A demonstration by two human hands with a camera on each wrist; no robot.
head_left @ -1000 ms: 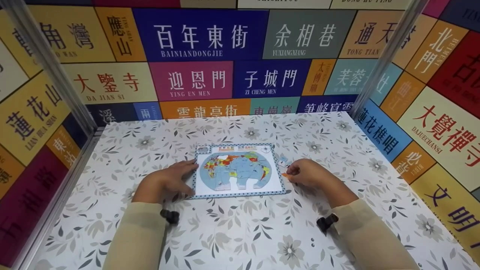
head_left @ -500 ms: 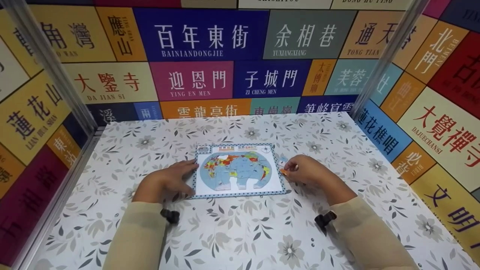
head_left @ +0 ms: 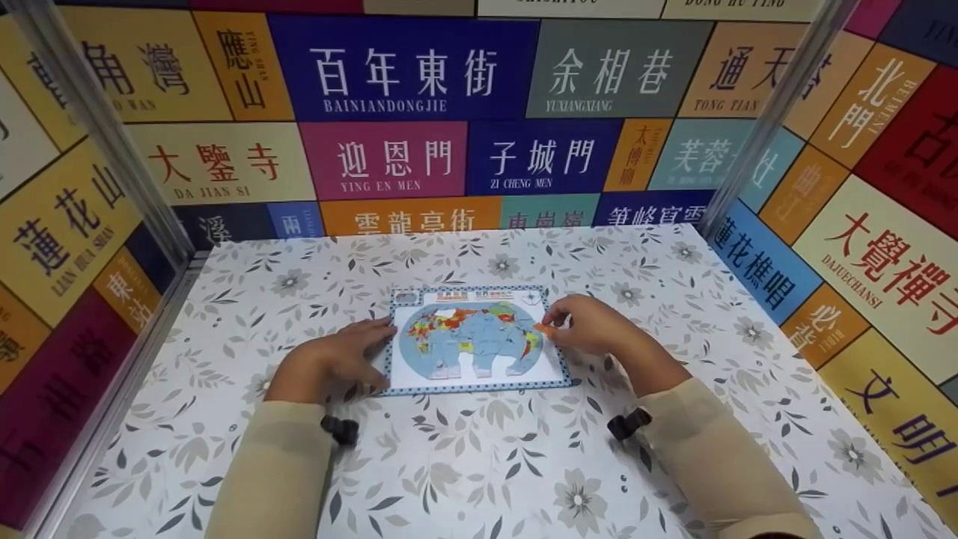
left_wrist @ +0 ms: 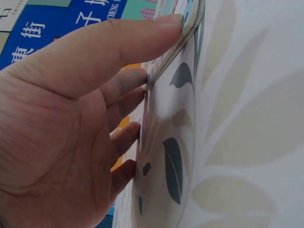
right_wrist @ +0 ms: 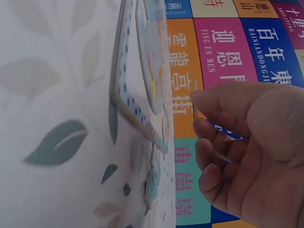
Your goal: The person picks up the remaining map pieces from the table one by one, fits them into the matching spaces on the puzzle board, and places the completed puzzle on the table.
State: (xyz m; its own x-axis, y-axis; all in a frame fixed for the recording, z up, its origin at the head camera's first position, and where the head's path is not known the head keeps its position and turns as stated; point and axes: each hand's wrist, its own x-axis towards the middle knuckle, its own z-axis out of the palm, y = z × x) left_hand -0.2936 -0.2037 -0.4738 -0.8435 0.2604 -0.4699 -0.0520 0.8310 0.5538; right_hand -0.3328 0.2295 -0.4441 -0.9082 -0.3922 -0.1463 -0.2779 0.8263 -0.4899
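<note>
World-map puzzle (head_left: 475, 338) flat on flowered table (head_left: 449, 464), between both hands; piece-fitting appears in hand.
Right hand (head_left: 595, 326) pinches an orange piece (head_left: 541, 329) between thumb and forefinger, held over the puzzle's right side. Left hand (head_left: 337, 355), fingers spread, touches its left edge. White gaps (head_left: 466, 365) along map's bottom. Next move likely calls for aligning, then pressing down; which slot, cannot tell.

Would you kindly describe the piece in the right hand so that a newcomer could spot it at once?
On the white table with grey flowers lies a world-map puzzle board with a blue dotted border. Over its right-hand side, the right hand pinches a small, thin piece showing orange. Unlike the map pieces lying flat, it is held up off the board.
</note>
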